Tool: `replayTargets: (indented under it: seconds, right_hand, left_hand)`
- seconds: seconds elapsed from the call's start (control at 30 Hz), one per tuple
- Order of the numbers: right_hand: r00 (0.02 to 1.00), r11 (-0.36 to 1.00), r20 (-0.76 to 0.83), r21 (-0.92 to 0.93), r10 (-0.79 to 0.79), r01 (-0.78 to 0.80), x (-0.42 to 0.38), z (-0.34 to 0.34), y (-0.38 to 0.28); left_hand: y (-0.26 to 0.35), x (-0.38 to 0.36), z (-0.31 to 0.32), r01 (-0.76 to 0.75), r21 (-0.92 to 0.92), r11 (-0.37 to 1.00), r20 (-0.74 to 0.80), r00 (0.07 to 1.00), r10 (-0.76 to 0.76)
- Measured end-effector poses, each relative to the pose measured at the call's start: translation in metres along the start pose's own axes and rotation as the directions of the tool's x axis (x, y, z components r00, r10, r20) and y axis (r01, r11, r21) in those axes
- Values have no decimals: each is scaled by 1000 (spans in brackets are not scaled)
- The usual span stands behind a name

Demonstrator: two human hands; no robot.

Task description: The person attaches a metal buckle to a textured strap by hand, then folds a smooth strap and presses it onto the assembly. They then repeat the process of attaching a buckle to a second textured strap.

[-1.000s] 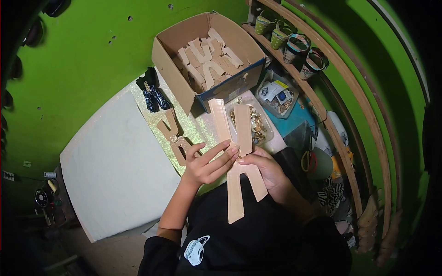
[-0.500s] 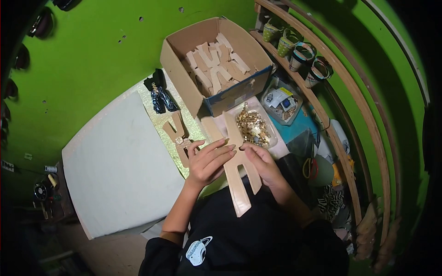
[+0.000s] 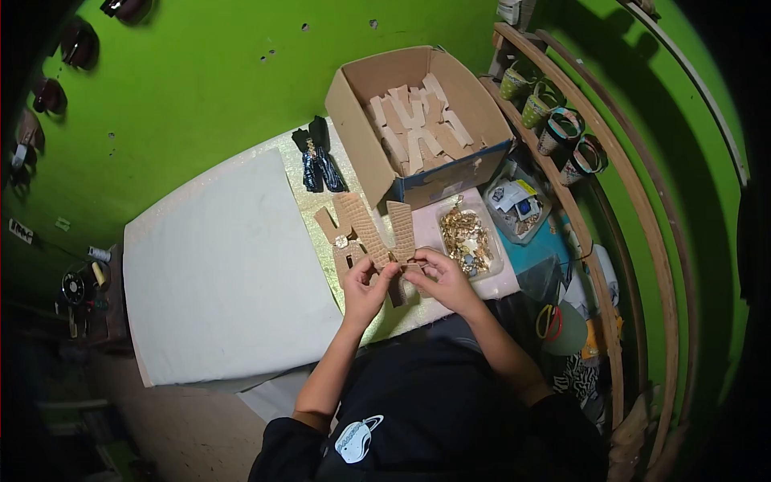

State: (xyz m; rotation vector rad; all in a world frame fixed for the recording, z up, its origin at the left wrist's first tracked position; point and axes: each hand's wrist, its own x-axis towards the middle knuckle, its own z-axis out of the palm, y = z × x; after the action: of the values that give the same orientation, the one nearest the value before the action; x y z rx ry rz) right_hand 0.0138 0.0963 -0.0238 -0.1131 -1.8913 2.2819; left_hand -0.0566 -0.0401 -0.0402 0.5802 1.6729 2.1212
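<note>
Dark, rounded items (image 3: 80, 44) hang at the far left of a green wall (image 3: 217, 104). Below them stands a spool of white thread (image 3: 99, 254). Next comes the bench (image 3: 319, 265), glittery gold where it shows, largely covered by a pale sheet (image 3: 225, 273). At the sheet's upper right corner lies a shiny black strap piece (image 3: 317, 157) with a metallic ornament. Nearer the person, a flat brown strap piece (image 3: 327, 219) with a pale ornament at its middle lies on the gold surface.

Just right of it, over the bench, is a textured brown X-shaped piece (image 3: 367, 233), its two upper arms pointing away from the person. The left hand (image 3: 364, 291) pinches its narrow middle, fingers curled; the right hand (image 3: 446, 286) pinches the same area from the other side, thumb and fingertips close together.

Behind, an open cardboard box (image 3: 361, 149) holds a heap of similar tan pieces (image 3: 416, 120). Right of the hands, a clear tub (image 3: 498, 259) contains gold-coloured bits (image 3: 466, 237). Farther right, small baskets (image 3: 538, 108) line a wooden shelf (image 3: 590, 233).
</note>
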Motion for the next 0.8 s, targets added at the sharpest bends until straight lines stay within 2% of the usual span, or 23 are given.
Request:
replayTargets:
  seconds: [0.03,0.1,0.13,0.17,0.23,0.27,0.47,0.53,0.67,0.73,0.8]
  right_hand:
    - [998,997,15,52,63,-63,3,1,2]
    - [997,995,21,63,79,-81,6,0,7]
    - [995,992,17,74,98,-99,9,0,10]
    - [995,992,29,74,97,-99,11,-1,14]
    - [996,992,29,93,79,-82,12,-1,22]
    - [996,992,38,95,81,-84,13,0,26]
    - [992,989,24,74,124,-126,16,8,41]
    - [993,994,38,12,110,-111,19,9,43]
    - [991,990,48,55,125,-127,24,13,43]
    - [993,995,70,-11,96,-96,27,12,47]
    - [996,996,56,41,75,-77,28,16,49]
  left_hand:
    - [0,0,0,-6,2,1000,-7,1000,6]
    - [0,-1,0,119,-72,990,-22,992,-121]
    - [-1,-2,-1,110,-95,989,-26,993,-113]
    - [0,-3,-3,105,-93,990,-37,993,-108]
    - [-1,-7,-6,196,-159,968,-24,979,-202]
    - [-5,-9,-11,225,-119,967,-15,973,-229]
    - [-13,-14,-23,332,-153,931,6,942,-335]
    - [-16,-14,-24,311,-162,936,-17,948,-318]
    - [-19,-15,-25,274,-203,940,-84,952,-295]
    - [-20,-14,-25,238,-214,947,-93,961,-262]
    - [-21,-13,-27,196,-226,954,-106,969,-224]
